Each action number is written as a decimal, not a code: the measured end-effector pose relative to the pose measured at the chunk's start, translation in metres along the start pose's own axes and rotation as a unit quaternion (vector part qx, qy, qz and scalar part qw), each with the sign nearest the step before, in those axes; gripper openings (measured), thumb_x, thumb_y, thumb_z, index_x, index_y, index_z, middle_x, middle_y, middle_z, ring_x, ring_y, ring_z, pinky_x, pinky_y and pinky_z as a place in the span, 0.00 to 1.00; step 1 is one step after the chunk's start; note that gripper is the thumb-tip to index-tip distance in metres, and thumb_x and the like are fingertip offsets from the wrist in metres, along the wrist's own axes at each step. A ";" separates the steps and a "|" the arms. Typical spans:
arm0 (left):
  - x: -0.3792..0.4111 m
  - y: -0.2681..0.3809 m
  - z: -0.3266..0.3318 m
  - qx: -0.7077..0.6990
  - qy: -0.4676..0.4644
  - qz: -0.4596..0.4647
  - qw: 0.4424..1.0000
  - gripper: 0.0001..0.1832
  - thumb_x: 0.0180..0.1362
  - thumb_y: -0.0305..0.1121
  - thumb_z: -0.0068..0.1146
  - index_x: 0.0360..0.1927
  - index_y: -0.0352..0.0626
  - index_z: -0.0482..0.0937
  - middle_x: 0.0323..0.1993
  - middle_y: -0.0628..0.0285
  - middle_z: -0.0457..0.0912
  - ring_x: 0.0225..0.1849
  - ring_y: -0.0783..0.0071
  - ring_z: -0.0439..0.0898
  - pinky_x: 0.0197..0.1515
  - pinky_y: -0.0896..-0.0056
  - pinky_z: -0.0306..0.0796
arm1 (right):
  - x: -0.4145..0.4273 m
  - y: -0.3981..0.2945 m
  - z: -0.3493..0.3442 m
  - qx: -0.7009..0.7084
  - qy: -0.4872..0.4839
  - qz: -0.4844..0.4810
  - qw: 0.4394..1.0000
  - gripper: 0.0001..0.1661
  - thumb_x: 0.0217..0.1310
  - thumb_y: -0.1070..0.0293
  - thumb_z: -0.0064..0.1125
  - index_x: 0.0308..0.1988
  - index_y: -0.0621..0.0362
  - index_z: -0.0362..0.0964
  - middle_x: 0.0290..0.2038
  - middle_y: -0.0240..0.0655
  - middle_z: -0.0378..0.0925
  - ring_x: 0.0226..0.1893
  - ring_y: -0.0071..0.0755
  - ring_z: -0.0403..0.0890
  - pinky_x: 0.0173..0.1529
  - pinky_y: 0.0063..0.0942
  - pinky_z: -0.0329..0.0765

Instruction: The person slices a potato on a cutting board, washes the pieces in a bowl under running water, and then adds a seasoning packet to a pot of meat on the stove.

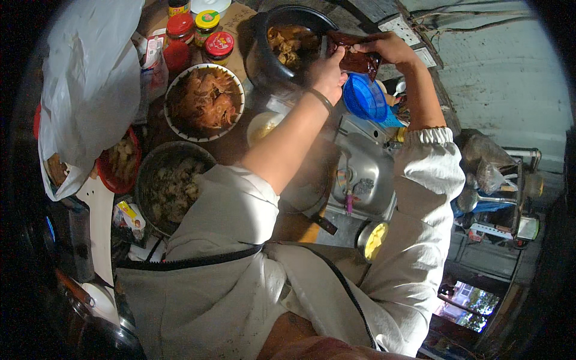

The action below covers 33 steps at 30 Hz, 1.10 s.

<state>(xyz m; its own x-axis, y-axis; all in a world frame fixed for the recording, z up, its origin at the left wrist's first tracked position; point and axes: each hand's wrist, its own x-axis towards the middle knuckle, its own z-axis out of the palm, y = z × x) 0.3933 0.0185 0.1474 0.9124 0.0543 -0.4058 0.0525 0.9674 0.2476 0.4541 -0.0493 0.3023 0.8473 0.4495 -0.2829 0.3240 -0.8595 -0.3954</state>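
My left hand (328,76) and my right hand (387,47) both grip a dark red, glossy plastic pouch (355,58) at the right rim of a deep black pot (258,63). Brownish pieces of food (288,47) lie in the pot. What passes from the pouch, if anything, cannot be seen. A bracelet circles my left wrist. Below and left of the pot is a white bowl with a dark-marked rim (172,121), which holds cooked reddish-brown meat (213,101) in dark liquid. Several lidded jars (219,45) stand left of the pot.
A blue plastic basket (365,99) stands under my hands, above a steel sink (364,166). A large pan of food pieces (168,189) and a red bowl (119,164) are at the left, near a white plastic bag (90,90). A bowl of yellow pieces (375,240) sits below the sink.
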 end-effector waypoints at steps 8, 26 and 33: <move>-0.013 0.006 0.002 0.085 0.008 -0.035 0.996 0.17 0.54 0.52 0.61 0.33 0.52 0.76 0.24 0.71 0.68 0.22 0.83 0.60 0.21 0.83 0.55 | 0.027 0.028 -0.009 -0.041 -0.020 0.011 0.999 0.17 0.48 0.63 0.65 0.38 0.63 0.80 0.31 0.35 0.81 0.32 0.27 0.76 0.41 0.27 0.71; -0.004 0.003 0.004 0.041 0.070 0.030 0.996 0.07 0.60 0.39 0.55 0.29 0.50 0.74 0.20 0.72 0.68 0.14 0.83 0.55 0.16 0.81 0.48 | 0.037 0.012 0.000 -0.050 -0.062 0.003 0.997 0.25 0.41 0.52 0.74 0.32 0.63 0.81 0.28 0.33 0.80 0.28 0.27 0.75 0.35 0.29 0.70; 0.005 -0.003 0.002 0.104 0.095 0.070 0.988 0.09 0.59 0.40 0.56 0.27 0.50 0.74 0.20 0.72 0.69 0.16 0.81 0.59 0.17 0.78 0.51 | 0.044 0.014 0.003 -0.117 -0.048 0.001 0.992 0.23 0.45 0.55 0.71 0.35 0.63 0.80 0.30 0.37 0.81 0.30 0.28 0.76 0.37 0.31 0.72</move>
<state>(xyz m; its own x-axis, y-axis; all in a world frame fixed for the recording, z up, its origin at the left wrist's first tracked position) 0.3990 0.0149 0.1464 0.8245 0.2484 -0.5084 0.0319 0.8766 0.4801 0.4944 -0.0407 0.2818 0.8074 0.4592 -0.3705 0.4203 -0.8883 -0.1850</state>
